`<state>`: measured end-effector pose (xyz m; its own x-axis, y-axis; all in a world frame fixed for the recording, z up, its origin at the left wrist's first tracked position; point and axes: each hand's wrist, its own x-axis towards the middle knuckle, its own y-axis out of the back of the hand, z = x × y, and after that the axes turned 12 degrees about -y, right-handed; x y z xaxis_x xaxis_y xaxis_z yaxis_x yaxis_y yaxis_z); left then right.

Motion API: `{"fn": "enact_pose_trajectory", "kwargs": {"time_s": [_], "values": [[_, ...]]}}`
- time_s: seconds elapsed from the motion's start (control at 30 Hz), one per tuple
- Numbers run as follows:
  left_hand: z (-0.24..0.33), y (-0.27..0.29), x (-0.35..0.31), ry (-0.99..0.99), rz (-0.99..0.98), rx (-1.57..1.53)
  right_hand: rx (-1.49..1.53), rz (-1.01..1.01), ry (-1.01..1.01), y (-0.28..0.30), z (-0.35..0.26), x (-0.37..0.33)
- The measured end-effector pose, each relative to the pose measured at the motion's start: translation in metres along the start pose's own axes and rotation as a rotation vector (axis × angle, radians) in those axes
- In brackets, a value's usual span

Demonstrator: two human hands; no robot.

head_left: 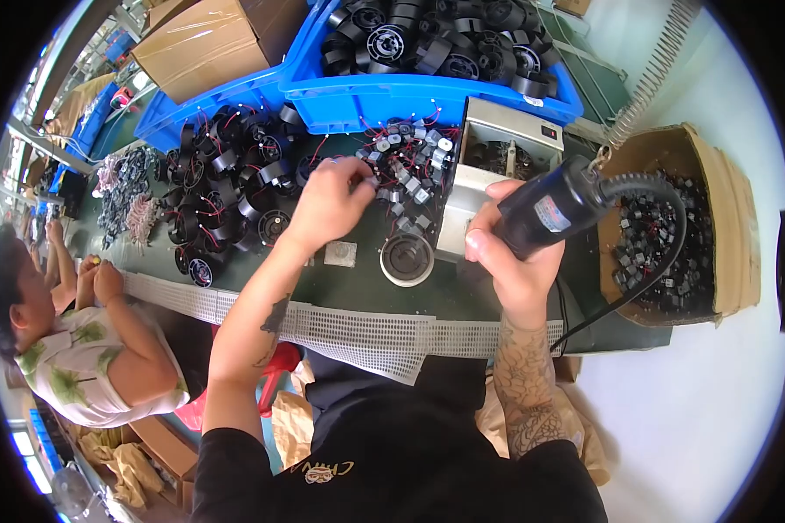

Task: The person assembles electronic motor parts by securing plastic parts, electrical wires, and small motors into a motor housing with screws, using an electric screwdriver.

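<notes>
while the right hand (510, 261) clamps a black power screwdriver (554, 205) above the bench's right side, the left hand (327, 205) reaches into a heap of small wired parts (410, 161) — fingertips pinched together on one. a round black fan housing (407, 258) sits between the hands, a blue bin (427, 96) behind — and a cardboard box (724, 227) at right.

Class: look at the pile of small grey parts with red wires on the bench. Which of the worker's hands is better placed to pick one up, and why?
Probably the left hand: its fingertips already reach the pile of small parts. The right hand is wrapped around the black power tool.
</notes>
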<state>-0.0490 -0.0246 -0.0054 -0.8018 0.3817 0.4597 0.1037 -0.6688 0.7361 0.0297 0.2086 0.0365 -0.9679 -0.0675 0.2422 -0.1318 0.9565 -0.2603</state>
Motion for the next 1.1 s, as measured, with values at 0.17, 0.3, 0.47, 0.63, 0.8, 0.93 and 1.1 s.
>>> {"fn": "enact_pose_trajectory", "kwargs": {"time_s": [0.17,0.3,0.47,0.63,0.8,0.93,1.1], "values": [[0.009,0.018,0.002,0.094,0.118,-0.317,0.023,0.006,-0.045,-0.001,-0.003,0.000],[0.035,0.041,0.012,-0.024,0.041,-0.036,0.004,0.031,-0.006,0.002,-0.003,0.000],[0.069,0.062,0.007,-0.299,-0.331,-0.186,0.031,0.053,0.018,0.009,0.001,0.002],[0.078,0.045,0.001,-0.490,-0.473,-0.065,0.076,0.031,0.012,0.006,0.001,0.003],[0.081,0.038,-0.002,-0.497,-0.508,-0.052,0.059,0.036,0.015,0.007,0.002,0.003],[0.081,0.042,-0.004,-0.481,-0.479,-0.084,0.097,0.026,0.023,0.007,-0.003,-0.002],[0.071,0.043,-0.007,-0.430,-0.402,-0.257,0.171,0.000,0.118,0.011,-0.014,-0.007]]}}
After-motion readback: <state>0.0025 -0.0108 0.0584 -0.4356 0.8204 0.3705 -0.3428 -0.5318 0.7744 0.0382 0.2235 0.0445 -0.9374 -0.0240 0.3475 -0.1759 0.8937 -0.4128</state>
